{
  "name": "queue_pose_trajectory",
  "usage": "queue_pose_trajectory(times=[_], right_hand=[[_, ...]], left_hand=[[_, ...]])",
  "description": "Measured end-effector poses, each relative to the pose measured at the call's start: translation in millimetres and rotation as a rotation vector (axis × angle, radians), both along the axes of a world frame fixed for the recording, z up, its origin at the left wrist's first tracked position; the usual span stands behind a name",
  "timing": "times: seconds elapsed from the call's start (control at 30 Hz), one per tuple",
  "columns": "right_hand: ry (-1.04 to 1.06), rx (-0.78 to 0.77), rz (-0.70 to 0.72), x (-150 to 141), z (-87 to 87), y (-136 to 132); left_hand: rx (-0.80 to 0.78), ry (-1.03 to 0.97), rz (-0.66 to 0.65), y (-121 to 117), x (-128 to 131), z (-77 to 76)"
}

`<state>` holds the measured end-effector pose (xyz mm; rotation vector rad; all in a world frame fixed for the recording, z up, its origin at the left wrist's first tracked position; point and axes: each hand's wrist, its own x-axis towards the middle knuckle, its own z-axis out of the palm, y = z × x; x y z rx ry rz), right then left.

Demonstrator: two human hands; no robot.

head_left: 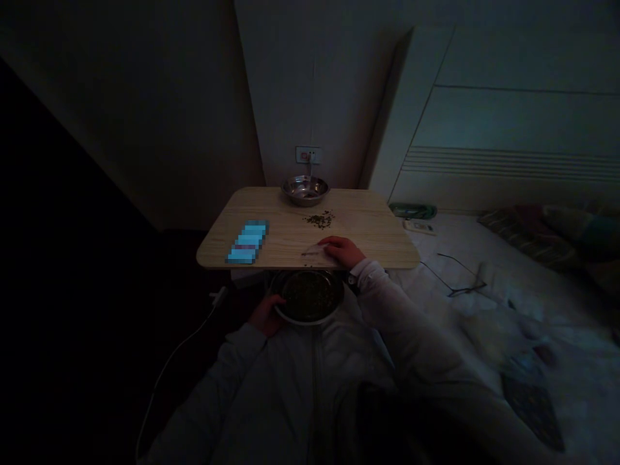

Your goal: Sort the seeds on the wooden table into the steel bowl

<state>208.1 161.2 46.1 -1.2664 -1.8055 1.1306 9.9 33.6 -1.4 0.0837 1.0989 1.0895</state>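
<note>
My left hand [268, 314] grips the left rim of a round bowl [310, 321], thumb over the edge. The bowl sits below the table's front edge, by my lap, with dark, small-grained contents [307, 294]. My right hand [343, 250] rests low over the wooden table [285, 242] near that edge, fingers closed on a thin, pale, flat piece [316, 249]. Its kind is hard to make out in the dim light. A few dark grains lie by its lower edge. Farther back is a scattered patch of small dark green grains [320, 220].
A shiny metal bowl [306, 194] stands at the table's back edge, below a wall socket [309, 155]. A lit phone [248, 242] lies at left. Eyeglasses [460, 289] and a pale remote [419, 227] lie on the bed at right. A white cable [180, 342] hangs at left.
</note>
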Motion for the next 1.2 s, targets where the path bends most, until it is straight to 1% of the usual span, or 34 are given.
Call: queue_pose_trajectory(times=[0.2,0.43,0.57,0.67,0.83,0.93,1.03,1.1,1.2], right_hand=[[-0.025,0.038,0.005,-5,-3.9,-1],[-0.075,0.060,-0.014,-4,-0.6,-5],[-0.072,0.048,0.003,-3,1.3,-7],[-0.060,0.039,0.010,-3,1.6,-7],[0.010,-0.015,0.010,-2,-1.5,-6],[0.093,-0.012,-0.024,0,-2.4,-3],[0.151,0.011,-0.101,3,-1.2,1],[0.136,0.027,-0.124,4,-0.1,3],[0.054,0.068,-0.119,1,0.2,4]], left_hand=[[-0.008,-0.032,-0.006,-1,0,0.9],[-0.015,-0.028,0.023,-1,-1,0.2],[-0.040,-0.019,0.008,-1,0,1.3],[-0.023,-0.013,0.011,0,-1,-1.2],[-0.018,-0.004,0.012,0,-1,-3.1],[-0.018,0.008,0.012,-1,-1,-1.0],[-0.025,0.031,0.011,-2,0,0.6],[-0.022,0.024,0.002,-2,0,0.8],[-0.003,-0.001,-0.002,-2,1,0.7]])
